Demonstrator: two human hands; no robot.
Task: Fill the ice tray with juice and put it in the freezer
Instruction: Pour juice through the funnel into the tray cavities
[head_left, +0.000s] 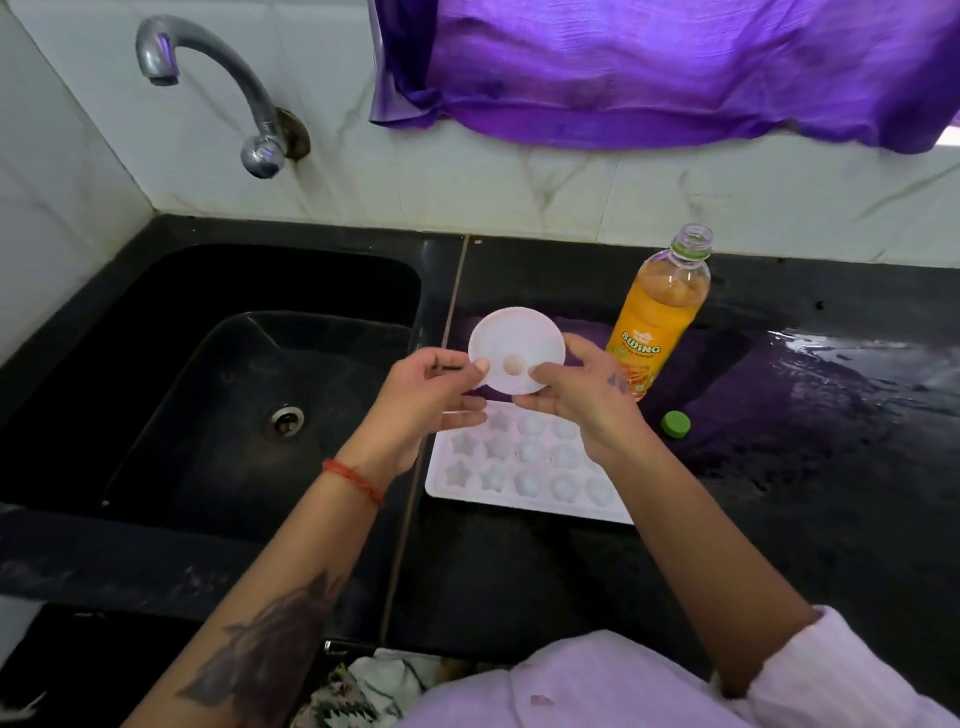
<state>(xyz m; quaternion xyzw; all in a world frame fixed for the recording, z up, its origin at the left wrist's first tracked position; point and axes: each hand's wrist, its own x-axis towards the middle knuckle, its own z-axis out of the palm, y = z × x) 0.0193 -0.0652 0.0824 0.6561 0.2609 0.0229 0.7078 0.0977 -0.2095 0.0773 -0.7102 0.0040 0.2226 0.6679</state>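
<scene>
A white ice tray (524, 467) with star and round moulds lies on the black counter, its cells looking empty. Above its far edge I hold a white funnel (514, 348), wide mouth toward me, with my left hand (431, 395) on its left rim and my right hand (576, 395) on its right rim. An open bottle of orange juice (657, 317) stands upright just right of the funnel. Its green cap (675, 423) lies on the counter by my right wrist.
A deep black sink (234, 395) with a drain sits left of the tray, under a steel tap (218, 83). A purple cloth (649, 67) hangs on the tiled wall behind. The counter at right (857, 374) is wet and shiny.
</scene>
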